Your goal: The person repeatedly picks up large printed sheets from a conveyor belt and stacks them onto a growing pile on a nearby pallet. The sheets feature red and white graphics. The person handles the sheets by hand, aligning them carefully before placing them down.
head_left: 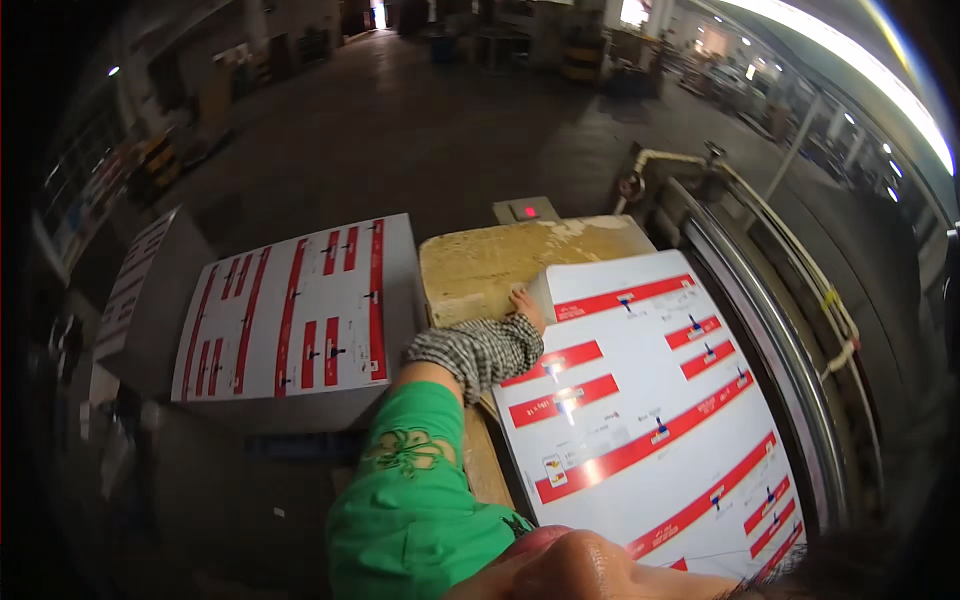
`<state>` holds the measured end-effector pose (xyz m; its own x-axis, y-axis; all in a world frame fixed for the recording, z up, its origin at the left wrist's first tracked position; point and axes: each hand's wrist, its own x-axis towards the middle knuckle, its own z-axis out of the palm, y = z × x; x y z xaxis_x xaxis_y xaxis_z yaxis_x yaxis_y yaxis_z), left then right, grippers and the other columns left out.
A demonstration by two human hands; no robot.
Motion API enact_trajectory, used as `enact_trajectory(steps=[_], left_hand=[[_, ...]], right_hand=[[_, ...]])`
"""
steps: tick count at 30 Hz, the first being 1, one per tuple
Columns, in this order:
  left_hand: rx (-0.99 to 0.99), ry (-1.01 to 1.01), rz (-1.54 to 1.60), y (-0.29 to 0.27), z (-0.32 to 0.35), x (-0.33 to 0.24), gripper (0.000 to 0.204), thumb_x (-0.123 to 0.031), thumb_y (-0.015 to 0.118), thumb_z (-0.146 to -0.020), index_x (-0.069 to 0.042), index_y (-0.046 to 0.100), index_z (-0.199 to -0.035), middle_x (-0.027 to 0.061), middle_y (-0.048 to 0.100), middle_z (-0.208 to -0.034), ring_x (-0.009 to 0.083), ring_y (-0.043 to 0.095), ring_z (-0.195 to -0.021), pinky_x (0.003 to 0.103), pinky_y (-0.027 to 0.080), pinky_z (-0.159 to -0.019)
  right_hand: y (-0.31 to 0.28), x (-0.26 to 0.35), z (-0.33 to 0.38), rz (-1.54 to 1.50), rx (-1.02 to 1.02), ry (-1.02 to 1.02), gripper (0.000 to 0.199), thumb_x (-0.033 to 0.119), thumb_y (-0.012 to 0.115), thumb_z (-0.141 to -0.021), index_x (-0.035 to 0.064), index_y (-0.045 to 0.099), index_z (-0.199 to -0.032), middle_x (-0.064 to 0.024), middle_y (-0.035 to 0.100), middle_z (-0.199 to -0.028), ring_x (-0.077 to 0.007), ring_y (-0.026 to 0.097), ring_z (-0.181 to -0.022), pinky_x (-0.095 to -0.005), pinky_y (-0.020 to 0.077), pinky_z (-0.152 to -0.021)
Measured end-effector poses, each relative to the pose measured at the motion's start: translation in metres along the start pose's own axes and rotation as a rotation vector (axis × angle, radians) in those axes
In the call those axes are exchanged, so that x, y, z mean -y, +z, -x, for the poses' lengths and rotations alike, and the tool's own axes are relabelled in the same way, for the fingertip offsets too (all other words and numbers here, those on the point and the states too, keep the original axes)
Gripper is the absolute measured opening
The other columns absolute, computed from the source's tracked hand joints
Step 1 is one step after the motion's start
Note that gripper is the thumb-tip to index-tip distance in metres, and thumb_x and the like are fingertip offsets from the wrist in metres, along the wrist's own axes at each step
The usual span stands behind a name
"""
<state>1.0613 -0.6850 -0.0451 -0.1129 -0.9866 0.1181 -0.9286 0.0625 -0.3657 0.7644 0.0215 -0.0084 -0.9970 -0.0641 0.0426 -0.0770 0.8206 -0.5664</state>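
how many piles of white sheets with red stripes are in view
3: the right pile, by the left hand; the middle pile, left of the wooden board; and the far-left pile, further left. Others may be hidden in the dark surroundings.

1 red-lit box [528, 211], dark floor [385, 130], bright light [868, 57]

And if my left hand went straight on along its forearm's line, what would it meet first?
Probably the right-hand stack of red-striped printed sheets; your left hand seems against it, though depth is unclear.
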Motion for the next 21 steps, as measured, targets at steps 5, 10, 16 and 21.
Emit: enact_trajectory(steps=[5,10,16,21], left_hand=[[0.431,-0.143,1.187,-0.090,-0.014,0.089,0.055,-0.040,0.041,-0.088,0.007,0.050,-0.114,0.0203,0.054,-0.114,0.0294,0.054,-0.101,0.036,0.041,-0.086],[0.372,-0.210,2.027,-0.025,0.005,0.134,0.055,-0.040,0.048,-0.087,0.006,0.048,-0.116,0.0168,0.052,-0.119,0.0255,0.052,-0.107,0.035,0.040,-0.091],[0.505,-0.637,1.828,0.021,0.004,0.119,0.057,-0.042,0.042,-0.089,0.007,0.045,-0.118,0.0170,0.053,-0.117,0.0247,0.053,-0.105,0.033,0.043,-0.088],[0.611,-0.827,1.908,0.007,0.011,0.099,0.060,-0.043,0.038,-0.089,0.008,0.043,-0.120,0.0171,0.053,-0.115,0.0239,0.054,-0.103,0.031,0.045,-0.085]], right_hand=[[0.010,-0.003,0.016,-0.013,-0.037,0.084,0.054,0.037,0.057,-0.077,-0.0117,0.056,-0.100,-0.0244,0.060,-0.097,-0.0325,0.060,-0.087,-0.0407,0.0486,-0.074],[0.006,-0.009,0.008,-0.028,-0.108,0.229,0.060,0.042,0.057,-0.077,-0.0128,0.055,-0.101,-0.0259,0.059,-0.099,-0.0338,0.059,-0.089,-0.0422,0.0485,-0.074],[-0.029,-0.112,0.032,-0.175,-0.596,0.814,0.067,0.048,0.056,-0.076,-0.0142,0.054,-0.101,-0.0277,0.057,-0.101,-0.0354,0.058,-0.091,-0.0439,0.0484,-0.075],[-0.042,-0.202,0.072,-0.362,-0.870,1.180,0.073,0.053,0.056,-0.076,-0.0153,0.053,-0.102,-0.0293,0.056,-0.103,-0.0366,0.058,-0.092,-0.0454,0.0484,-0.076]])
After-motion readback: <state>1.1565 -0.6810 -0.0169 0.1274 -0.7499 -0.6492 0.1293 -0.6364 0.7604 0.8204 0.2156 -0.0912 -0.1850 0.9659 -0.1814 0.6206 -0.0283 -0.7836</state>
